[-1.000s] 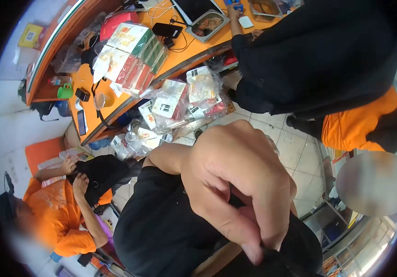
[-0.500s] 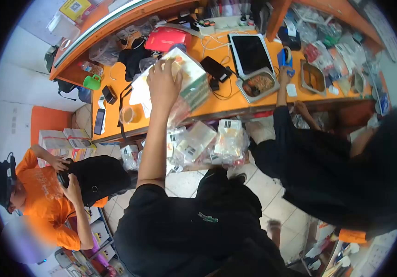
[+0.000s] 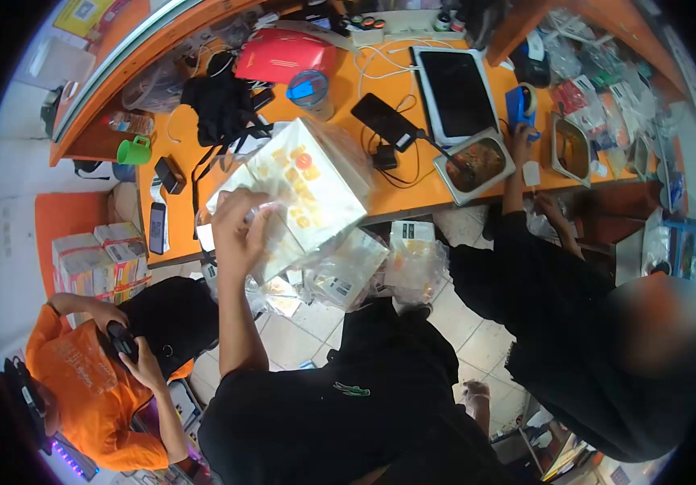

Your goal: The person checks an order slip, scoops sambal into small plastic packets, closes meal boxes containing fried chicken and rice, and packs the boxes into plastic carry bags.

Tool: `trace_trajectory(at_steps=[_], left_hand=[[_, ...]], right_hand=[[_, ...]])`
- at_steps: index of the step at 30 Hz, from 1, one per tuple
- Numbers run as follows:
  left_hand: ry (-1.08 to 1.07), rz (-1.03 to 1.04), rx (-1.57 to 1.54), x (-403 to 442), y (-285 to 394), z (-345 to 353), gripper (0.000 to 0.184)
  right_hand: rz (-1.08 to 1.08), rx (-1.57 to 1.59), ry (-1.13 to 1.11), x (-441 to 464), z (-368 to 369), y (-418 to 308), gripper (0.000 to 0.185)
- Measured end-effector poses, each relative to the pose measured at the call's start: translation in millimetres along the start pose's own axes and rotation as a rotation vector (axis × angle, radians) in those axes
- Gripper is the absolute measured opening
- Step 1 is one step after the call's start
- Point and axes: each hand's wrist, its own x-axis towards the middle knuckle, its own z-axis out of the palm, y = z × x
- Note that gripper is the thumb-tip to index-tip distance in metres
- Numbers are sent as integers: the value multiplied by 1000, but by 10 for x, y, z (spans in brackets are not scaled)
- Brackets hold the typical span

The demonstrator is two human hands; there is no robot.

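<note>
My left hand [image 3: 239,230] is closed on the plastic wrap at the near left side of a bagged stack of white boxes [image 3: 303,187] with a yellow and orange print. The stack is tilted over the front edge of the orange table [image 3: 404,182]. Low beside my black shirt is my right hand [image 3: 476,394], small and blurred, so its fingers cannot be made out. More bagged boxes [image 3: 346,271] lie below the table edge.
A co-worker in black [image 3: 558,323] stands at the right, one hand at a blue tape dispenser [image 3: 521,109]. Another in orange [image 3: 89,380] holds a dark device at the left. Metal food trays [image 3: 477,166], a tablet [image 3: 457,93] and a lidded cup [image 3: 311,93] are on the table.
My left hand has gone from close in front of the camera to the bagged boxes. Since half a second ago, the boxes have tilted and come nearer, uncovering the lidded cup.
</note>
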Motion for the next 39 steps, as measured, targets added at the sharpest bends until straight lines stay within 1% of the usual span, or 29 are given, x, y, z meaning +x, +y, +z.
trace_trajectory(at_steps=[1,2,4,5,8,9,10,12,13,14,15,16,18,20,22,23,24,25,26,27,29,32,33,34,35,36,37,38,39], left_hand=[[-12,-9,-4,0,0,-34,8],[-31,-23,-11,-22,4,-81,8],[-70,27,-26,20,-20,-134,10],[-91,53,-39,38,-28,-139,11],[-123,74,5,94,-45,-113,13],[-84,125,0,121,-26,-65,13],[-93,123,0,130,-28,-67,13],[-123,132,-23,161,4,-14,12],[-124,150,-24,170,-9,0,12],[-151,109,-3,191,52,-6,11],[-155,114,-2,211,66,28,11],[-155,107,17,212,74,32,11],[-181,116,-44,217,162,136,13],[-131,187,-30,138,192,371,14],[-257,87,5,102,336,364,14],[-262,70,-6,91,367,358,11],[-191,111,-17,57,291,413,10],[-131,162,-55,22,192,483,10],[-109,128,-39,28,202,439,9],[-113,105,-24,54,205,384,8],[-132,82,37,157,122,301,14],[-144,13,166,239,220,255,23],[-14,93,301,221,287,327,25],[71,123,249,214,412,375,27],[165,149,192,184,566,380,30],[251,178,134,179,710,436,32],[272,204,78,97,776,543,36],[279,247,7,13,862,652,34],[161,212,-219,-44,988,759,29]], right_hand=[[-36,-16,-8,-180,-65,-325,24],[57,16,-26,-257,-42,-416,25],[230,89,-35,-281,-110,-638,26],[211,52,-41,-193,-131,-502,24],[-271,-396,-16,48,-221,-27,26],[-166,-345,-20,179,-215,68,26],[-62,-294,-18,299,-210,141,27],[47,-260,-18,341,-208,228,26],[-53,-245,22,281,-189,251,23],[-155,-234,62,213,-169,277,21],[-256,-228,100,125,-149,290,19],[-171,-163,76,184,-132,258,19],[238,-11,22,-79,-157,-388,23],[-151,-283,33,292,29,441,26],[-146,-425,-16,118,-88,-84,25],[-126,-480,-28,-109,-140,-376,24],[-189,-559,-49,-82,-135,-342,21],[-337,-715,-84,3,-135,-311,18],[-511,-965,-99,68,-102,-170,16],[-612,-1125,-82,113,-82,-56,14],[-578,-983,-10,54,-114,-168,16],[-525,-775,78,-61,-76,-356,19],[-414,-797,44,-100,-87,-465,26],[-306,-820,8,-137,-45,-517,35],[-281,-630,94,-36,54,-394,22],[-348,-682,139,4,117,-306,21],[-413,-733,186,34,189,-211,20],[-476,-787,236,49,253,-125,19],[-479,-811,216,78,310,-65,24]])
